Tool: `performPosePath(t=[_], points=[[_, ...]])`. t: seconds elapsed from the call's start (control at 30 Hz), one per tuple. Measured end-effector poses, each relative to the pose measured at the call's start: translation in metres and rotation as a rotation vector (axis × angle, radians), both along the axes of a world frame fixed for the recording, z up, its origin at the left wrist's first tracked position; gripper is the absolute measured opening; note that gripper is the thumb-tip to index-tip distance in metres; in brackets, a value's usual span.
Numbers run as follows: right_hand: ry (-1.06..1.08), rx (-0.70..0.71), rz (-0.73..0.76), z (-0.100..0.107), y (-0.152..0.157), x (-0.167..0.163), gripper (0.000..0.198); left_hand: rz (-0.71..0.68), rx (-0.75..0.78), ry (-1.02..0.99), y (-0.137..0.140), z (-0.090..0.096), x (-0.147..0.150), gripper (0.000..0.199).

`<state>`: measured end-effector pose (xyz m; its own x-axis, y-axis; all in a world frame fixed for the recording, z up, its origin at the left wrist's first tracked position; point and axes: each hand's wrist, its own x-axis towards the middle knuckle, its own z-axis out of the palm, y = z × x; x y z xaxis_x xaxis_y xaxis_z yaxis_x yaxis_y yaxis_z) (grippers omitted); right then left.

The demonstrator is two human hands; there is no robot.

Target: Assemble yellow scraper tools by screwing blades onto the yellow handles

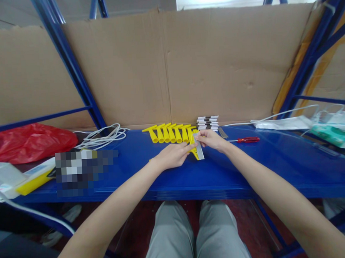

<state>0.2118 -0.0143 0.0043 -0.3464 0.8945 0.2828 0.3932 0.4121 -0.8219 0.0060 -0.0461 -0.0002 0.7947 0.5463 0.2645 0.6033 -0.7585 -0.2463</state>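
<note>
My left hand [174, 155] is closed on a yellow plastic scraper [194, 153] with a flared head, held above the blue table. A flat grey metal blade [200, 152] lies along the scraper's head, and my right hand [210, 138] pinches its upper part. Whether the blade is fixed to the scraper I cannot tell. Just behind my hands, several more yellow scraper handles [169, 136] stand side by side in a row. Beside them is a stack of small white packets [207, 123] with dark bands. A narrow grey strip [223, 133] lies right of my right hand.
A red-handled screwdriver [248, 140] lies to the right on the blue table [278, 169]. At the left are a coiled white cable [107, 136] and a red plastic bag [34, 142]. A green-and-white packet [331, 134] sits far right. Cardboard [215, 65] walls off the back.
</note>
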Motion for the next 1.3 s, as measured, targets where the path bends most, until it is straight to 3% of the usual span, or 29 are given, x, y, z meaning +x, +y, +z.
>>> performPosePath(t=[0.2,0.43,0.7,1.0,1.3], points=[[-0.001,-0.117,-0.007,-0.001,-0.003,-0.001,0.019,0.009,-0.039,-0.021,0.002,0.001,-0.001,0.049],[0.030,-0.103,0.042,0.002,-0.006,-0.003,0.015,0.019,0.004,-0.037,0.005,0.000,-0.003,0.050],[-0.005,-0.070,0.058,0.004,-0.006,0.000,0.024,0.047,0.043,-0.009,0.004,0.000,-0.003,0.048],[-0.084,-0.270,0.185,0.006,-0.014,0.000,0.021,0.091,-0.004,-0.099,0.008,0.002,-0.007,0.046],[-0.057,-0.202,0.257,0.000,-0.010,-0.002,0.021,0.063,-0.057,-0.171,0.011,0.003,-0.009,0.045]])
